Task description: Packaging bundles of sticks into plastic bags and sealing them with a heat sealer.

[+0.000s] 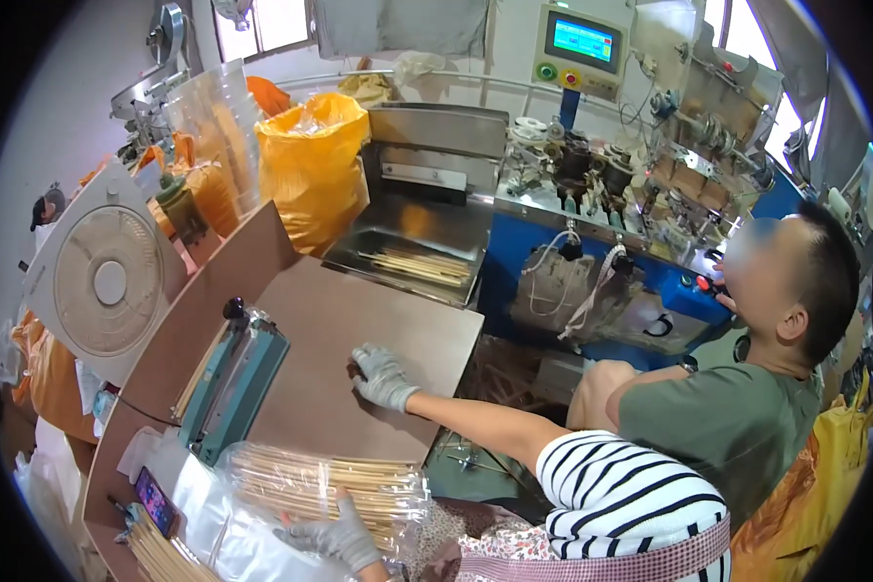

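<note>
Your left hand [338, 535], fingers curled, presses bagged chopstick bundle [335, 485] just below heat sealer [233, 380]. Right hand [383, 378] right of sealer, fingers spread flat on tabletop [398, 325]. Risk: slippery bag slides, sticks spill.

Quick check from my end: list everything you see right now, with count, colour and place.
Bag of sticks: one, clear with pale sticks, near table edge.
Heat sealer: one, teal, left on the table.
Table: one, brown, centre.
Steel tray: one, silver, holding sticks, behind table.
Sack: one, yellow, back.
Fan: one, white, left.
Machine: one, blue, right.
Phone: one, lower left.
Co-worker: one, green shirt, right.
Left hand: grey glove, on the bag.
Right hand: grey glove, flat on table.
</note>
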`<state>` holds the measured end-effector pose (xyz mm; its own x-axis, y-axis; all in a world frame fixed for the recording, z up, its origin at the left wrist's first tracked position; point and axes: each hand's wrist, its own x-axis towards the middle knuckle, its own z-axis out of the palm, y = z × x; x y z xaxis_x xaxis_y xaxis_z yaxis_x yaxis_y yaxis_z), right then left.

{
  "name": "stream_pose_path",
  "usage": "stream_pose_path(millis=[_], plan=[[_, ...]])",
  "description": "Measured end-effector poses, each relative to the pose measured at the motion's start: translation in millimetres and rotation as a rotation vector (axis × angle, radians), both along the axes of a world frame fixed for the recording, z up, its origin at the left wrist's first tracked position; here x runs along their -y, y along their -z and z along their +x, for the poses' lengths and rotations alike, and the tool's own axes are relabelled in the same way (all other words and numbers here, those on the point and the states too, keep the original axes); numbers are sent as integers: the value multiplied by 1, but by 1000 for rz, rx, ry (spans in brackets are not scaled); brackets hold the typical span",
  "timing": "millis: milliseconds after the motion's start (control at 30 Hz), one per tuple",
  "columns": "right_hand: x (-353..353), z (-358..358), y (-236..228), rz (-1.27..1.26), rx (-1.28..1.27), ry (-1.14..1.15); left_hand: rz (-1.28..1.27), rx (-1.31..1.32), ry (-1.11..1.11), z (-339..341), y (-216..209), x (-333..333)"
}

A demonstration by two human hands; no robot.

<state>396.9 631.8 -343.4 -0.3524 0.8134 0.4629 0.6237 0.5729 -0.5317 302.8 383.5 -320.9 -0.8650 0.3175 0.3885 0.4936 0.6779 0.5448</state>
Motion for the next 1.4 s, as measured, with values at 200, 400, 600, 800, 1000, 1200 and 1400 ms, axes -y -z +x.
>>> stream_pose_path(millis=[200,400,600,800,1000,1200,1400], plan=[[23,-23,-9,-52,-2,-77,432,460,342,-22,-4,-14],[28,-31,-3,-14,-29,-27,404,460,376,-45,-14,-26],[29,-27,-3,-29,-9,-35,586,504,457,-57,10,-20],[33,-30,-7,-104,63,-42,562,414,347,-49,11,-18],[25,-25,-2,-49,116,-119,444,322,279,-41,12,-21],[23,-34,3,94,146,-130,531,207,408,-31,31,-40],[22,-26,5,-191,-89,-219,530,94,442,-20,13,-53]])
